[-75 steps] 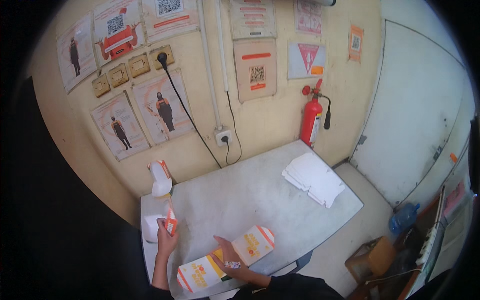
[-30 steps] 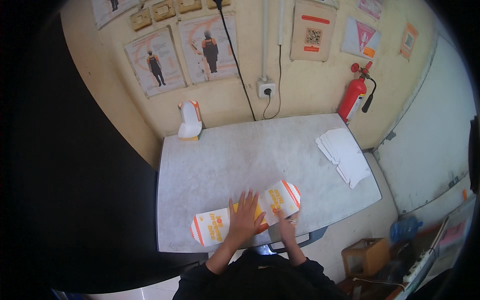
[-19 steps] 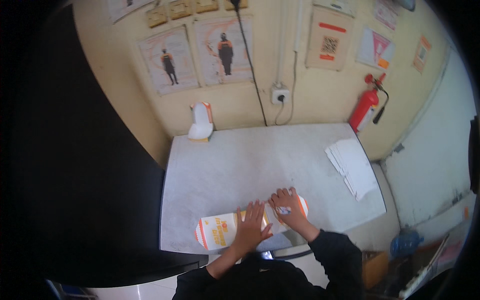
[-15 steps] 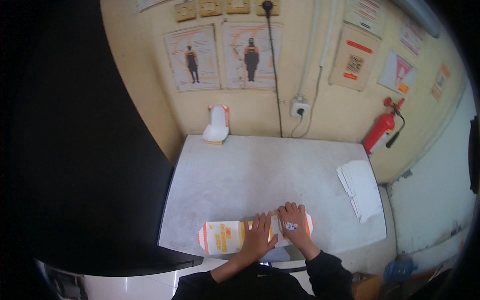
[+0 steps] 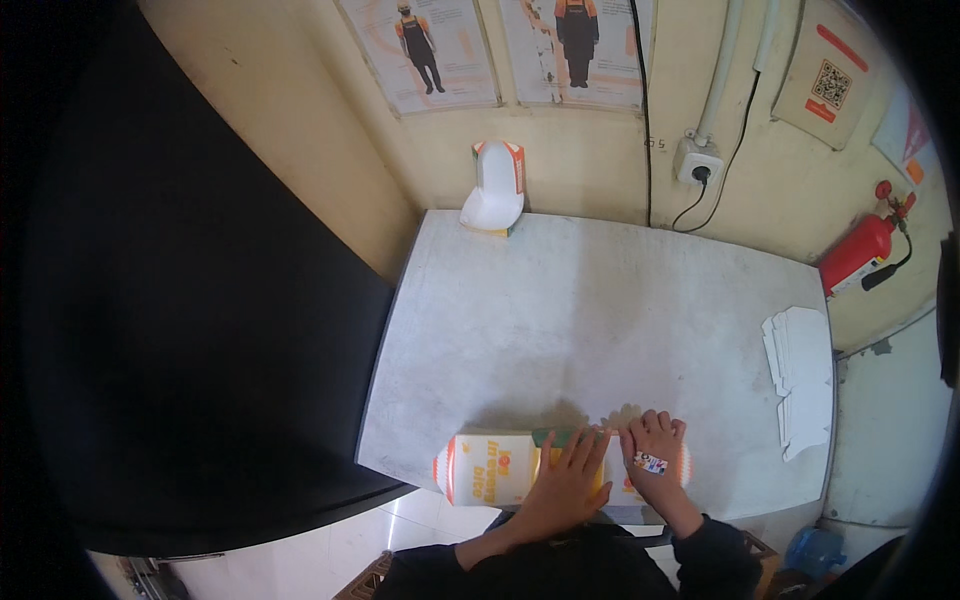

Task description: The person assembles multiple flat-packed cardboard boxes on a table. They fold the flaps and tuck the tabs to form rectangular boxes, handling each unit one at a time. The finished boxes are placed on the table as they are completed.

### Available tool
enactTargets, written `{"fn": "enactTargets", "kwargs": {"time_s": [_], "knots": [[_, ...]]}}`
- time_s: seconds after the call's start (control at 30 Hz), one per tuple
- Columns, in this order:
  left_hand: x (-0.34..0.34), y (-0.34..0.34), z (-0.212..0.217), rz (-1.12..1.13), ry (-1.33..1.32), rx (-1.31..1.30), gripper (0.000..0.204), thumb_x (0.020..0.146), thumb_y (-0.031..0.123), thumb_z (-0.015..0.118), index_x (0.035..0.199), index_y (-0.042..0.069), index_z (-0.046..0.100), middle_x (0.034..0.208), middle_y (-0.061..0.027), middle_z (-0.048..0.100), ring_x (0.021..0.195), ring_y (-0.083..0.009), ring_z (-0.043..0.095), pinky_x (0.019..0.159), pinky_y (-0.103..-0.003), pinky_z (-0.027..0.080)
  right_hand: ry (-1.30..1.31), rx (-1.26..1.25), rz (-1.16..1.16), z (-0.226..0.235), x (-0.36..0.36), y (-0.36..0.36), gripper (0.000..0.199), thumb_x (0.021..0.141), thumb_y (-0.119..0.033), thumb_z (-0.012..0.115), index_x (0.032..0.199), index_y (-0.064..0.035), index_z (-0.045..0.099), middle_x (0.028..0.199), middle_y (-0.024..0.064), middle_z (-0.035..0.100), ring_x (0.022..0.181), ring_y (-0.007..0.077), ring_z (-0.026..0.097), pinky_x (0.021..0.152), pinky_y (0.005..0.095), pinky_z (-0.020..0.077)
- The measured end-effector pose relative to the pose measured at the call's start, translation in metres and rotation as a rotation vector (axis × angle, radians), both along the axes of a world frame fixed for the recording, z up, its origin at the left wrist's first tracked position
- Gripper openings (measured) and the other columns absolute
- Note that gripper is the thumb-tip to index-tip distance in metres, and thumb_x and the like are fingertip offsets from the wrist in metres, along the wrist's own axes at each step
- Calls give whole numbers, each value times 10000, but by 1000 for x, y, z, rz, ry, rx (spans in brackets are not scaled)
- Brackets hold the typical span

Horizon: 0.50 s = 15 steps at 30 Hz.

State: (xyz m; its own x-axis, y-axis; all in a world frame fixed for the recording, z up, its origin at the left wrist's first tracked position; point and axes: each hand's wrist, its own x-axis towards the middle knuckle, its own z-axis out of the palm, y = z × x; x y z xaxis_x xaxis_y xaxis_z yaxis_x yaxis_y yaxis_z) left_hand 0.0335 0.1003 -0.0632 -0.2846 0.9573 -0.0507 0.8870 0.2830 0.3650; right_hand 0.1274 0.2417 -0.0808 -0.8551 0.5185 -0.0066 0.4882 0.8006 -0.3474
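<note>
A flat, printed cardboard food carton (image 5: 490, 470), white with orange and yellow print and scalloped orange ends, lies along the table's near edge. Across its middle, my left hand (image 5: 565, 485) rests with fingers stretched and apart, pressing on it. Close beside, my right hand (image 5: 655, 465) has bent fingers over the far edge of the carton's right part, seemingly gripping it. A small colourful patch sits on the back of that hand. Both hands cover the carton's middle folds, where a green strip shows beyond my left fingers.
A folded-up carton (image 5: 495, 190) stands at the table's back left, against the wall. Stacked white card blanks (image 5: 805, 380) lie at the right edge of the table (image 5: 600, 320). Beyond are a red fire extinguisher (image 5: 860, 250) and a wall socket (image 5: 698, 160); a dark panel (image 5: 230, 330) fills the left.
The view has shifted, so the table sits farther right in it. Both hands stay on the carton; my left hand's fingers look more spread over its middle.
</note>
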Motion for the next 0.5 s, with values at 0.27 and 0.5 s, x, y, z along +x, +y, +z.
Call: {"fn": "enactTargets", "kwargs": {"time_s": [0.27, 0.5], "knots": [[-43, 8, 12, -138, -360, 56, 703, 878, 367, 536, 1405, 5, 244, 1405, -198, 320, 1313, -331, 290, 1070, -498, 215, 319, -234, -86, -59, -1, -3, 310, 858, -102, 453, 1151, -89, 555, 1096, 95, 583, 1077, 267, 502, 1001, 457, 264], [-221, 133, -29, 205, 44, 177, 755, 829, 301, 613, 1393, -27, 234, 1401, -222, 314, 1329, -367, 258, 1083, -544, 179, 315, -146, -36, -70, 7, -4, 255, 833, -129, 497, 1066, -114, 598, 1021, 66, 599, 1036, 241, 527, 965, 470, 282]]}}
